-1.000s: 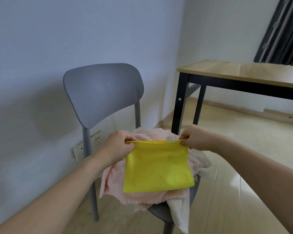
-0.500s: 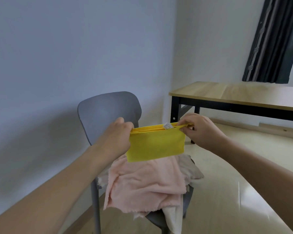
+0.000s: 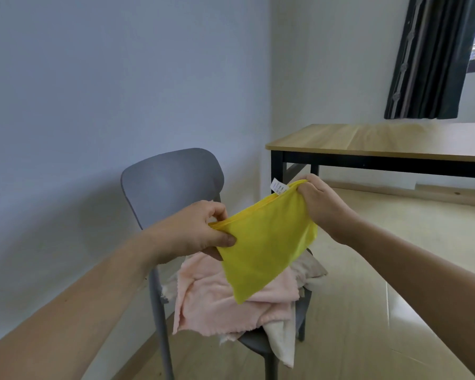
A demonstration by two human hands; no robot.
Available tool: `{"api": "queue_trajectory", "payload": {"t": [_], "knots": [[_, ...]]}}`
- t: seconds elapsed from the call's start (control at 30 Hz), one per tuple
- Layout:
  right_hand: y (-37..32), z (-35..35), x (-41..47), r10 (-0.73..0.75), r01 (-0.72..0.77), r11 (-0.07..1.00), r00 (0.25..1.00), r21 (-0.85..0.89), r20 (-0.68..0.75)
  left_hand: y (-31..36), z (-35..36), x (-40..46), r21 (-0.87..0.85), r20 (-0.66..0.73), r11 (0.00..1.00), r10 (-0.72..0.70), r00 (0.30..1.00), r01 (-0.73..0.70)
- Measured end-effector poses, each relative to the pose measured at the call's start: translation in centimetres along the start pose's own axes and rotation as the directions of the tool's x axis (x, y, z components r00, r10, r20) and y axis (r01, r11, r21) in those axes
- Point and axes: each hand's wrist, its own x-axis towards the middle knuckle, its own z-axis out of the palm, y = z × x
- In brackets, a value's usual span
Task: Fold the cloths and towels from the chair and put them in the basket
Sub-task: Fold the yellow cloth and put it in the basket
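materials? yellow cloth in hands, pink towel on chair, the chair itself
Thin yellow cloth: smooth woven or microfibre fabric, matte, limp, hemmed edge with a sewn-in label.
Pale pink towel: looks like terry or fleece, fuzzy nap, frayed edges.
Grey moulded chair: probably plastic shell, one-piece curved back, satin finish; legs could be plastic or painted metal.

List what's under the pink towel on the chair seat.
Under the fringed pink towel lie a white cloth hanging off the grey plastic chair's seat and a beige one. Anything deeper is covered.

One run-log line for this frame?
step: folding | held: yellow cloth, left hand + right hand | chair: pink towel waiting
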Motion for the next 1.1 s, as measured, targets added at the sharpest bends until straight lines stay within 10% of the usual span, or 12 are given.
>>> {"api": "queue_trajectory", "payload": {"t": [0.33, 0.53, 0.77, 1.1], "knots": [[4.0, 5.0, 2.4, -0.378, 0.358, 0.781, 0.923, -0.511, 0.070, -5.5, 2.6, 1.6, -0.494, 0.490, 0.829, 0.016, 0.872, 0.262], [7.0, 10.2, 6.3, -0.279, 0.310, 0.741, 0.949, -0.595, 0.146, -11.6, 4.9, 4.1, -0.767, 0.273, 0.560, -0.159, 0.949, 0.314], [11.1, 14.5, 8.6, -0.211, 0.331, 0.549, 0.943, -0.767, 0.256, -17.1, 6.8, 6.0, -0.638, 0.060, 0.698, -0.375, 0.925, 0.325], [13.4, 14.4, -1.5, -0.394, 0.353, 0.767, 0.918, -0.535, 0.042, -16.9, 5.5, 5.0, -0.598, -0.052, 0.789, -0.216, 0.975, 0.143]]}}
